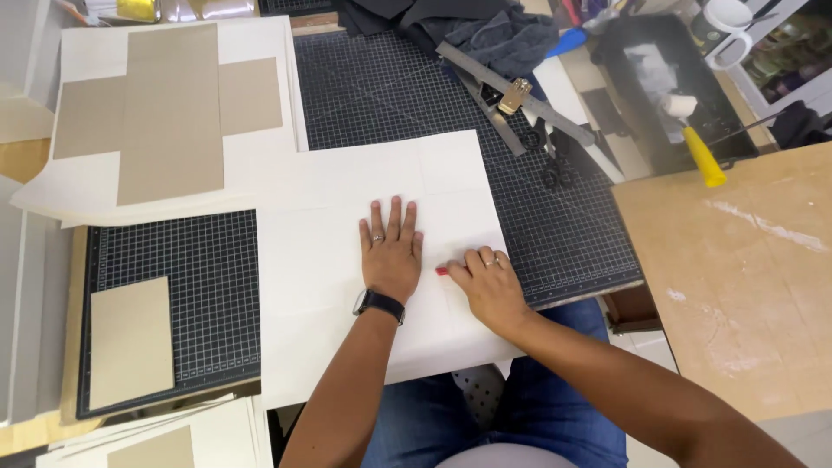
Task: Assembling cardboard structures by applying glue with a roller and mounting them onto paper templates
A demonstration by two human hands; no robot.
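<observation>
left hand (392, 253): flat, released, pressing large cream paper sheet (347, 225).
right hand (487, 286): at 3 o'clock, pinching small red tool (442, 271).
sheet: likely light, floppy, creasable; hold by edges.

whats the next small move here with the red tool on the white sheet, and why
Probably draw the small red tool along the white sheet, since the right hand pinches it at the paper's surface while the left hand lies flat, pinning the sheet on the cutting mat.
</observation>
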